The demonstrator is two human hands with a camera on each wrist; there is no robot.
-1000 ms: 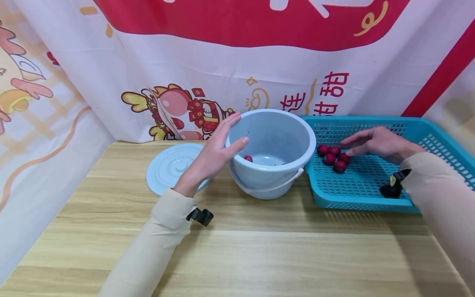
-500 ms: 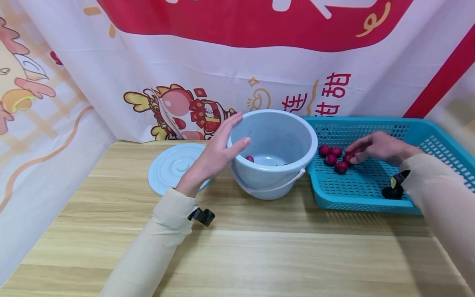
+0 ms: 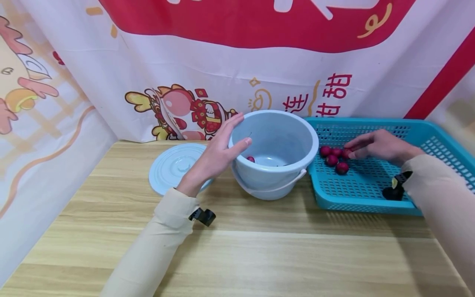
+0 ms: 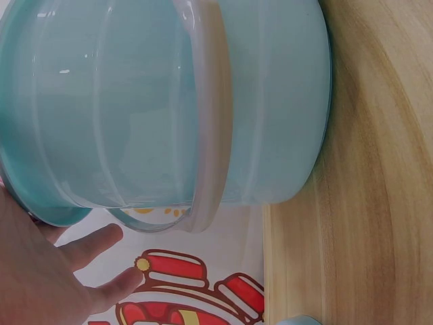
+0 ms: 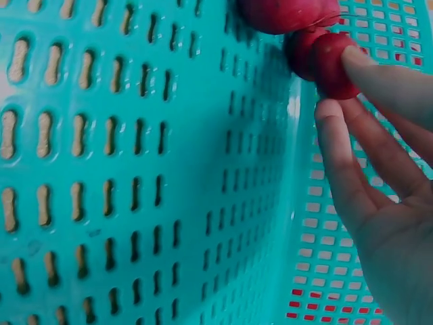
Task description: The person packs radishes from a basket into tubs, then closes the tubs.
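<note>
My left hand [image 3: 219, 152] rests at the left rim of a light blue bucket [image 3: 267, 181]. Its thumb lies over the rim and its fingers [image 4: 95, 247] stretch along the outside. Low inside the bucket, one small red radish [image 3: 250, 159] shows; the near wall hides part of the bottom. In a turquoise basket [image 3: 356, 204] on the right, my right hand [image 3: 384, 146] pinches a red radish [image 5: 335, 66] between thumb and fingertips. Several other radishes [image 3: 342, 168] are clustered just left of it on the basket floor.
A light blue lid [image 3: 167, 169] lies on the wooden table [image 3: 259, 255] left of the bucket, partly behind my left arm. The bucket's handle [image 3: 282, 187] hangs down in front. A printed cloth [image 3: 208, 66] closes off the back.
My right fingers have closed in on the rightmost radish of the cluster, which they hovered beside earlier. My left hand stays at the bucket rim. The head view has shifted slightly.
</note>
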